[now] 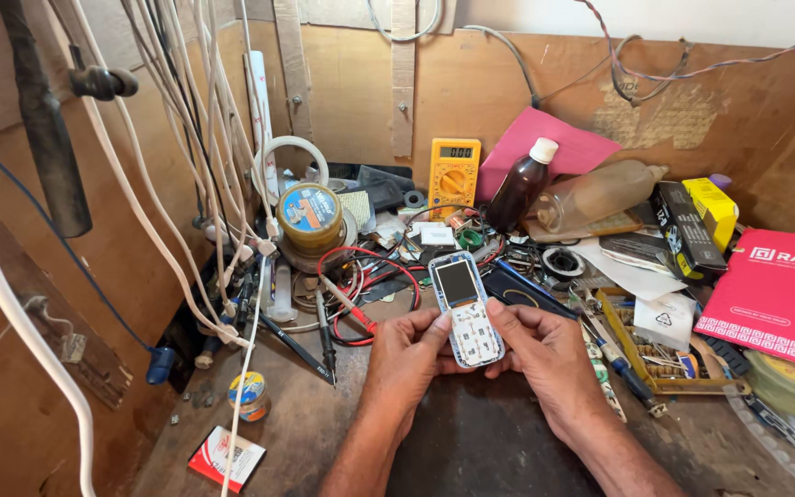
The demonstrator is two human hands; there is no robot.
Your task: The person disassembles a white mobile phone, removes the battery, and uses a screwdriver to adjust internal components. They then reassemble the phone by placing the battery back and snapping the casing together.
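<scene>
A small keypad phone [466,307] with a dark screen and a pale blue-white body rests upright between both hands above the workbench. My left hand [407,361] grips its left side, thumb on the keypad's edge. My right hand [545,354] holds the right side, thumb against the phone's lower right edge. Just left of the hands lie red and black multimeter probes [338,317] with their looped leads. A yellow multimeter [454,175] stands against the back wall behind the phone.
White cables [186,166] hang down at the left. A round tin [310,216], a brown bottle [519,189], a clear bottle [600,193], a red booklet [770,290], boxes and a tray of small parts [655,354] crowd the bench. A small pot [250,394] sits front left.
</scene>
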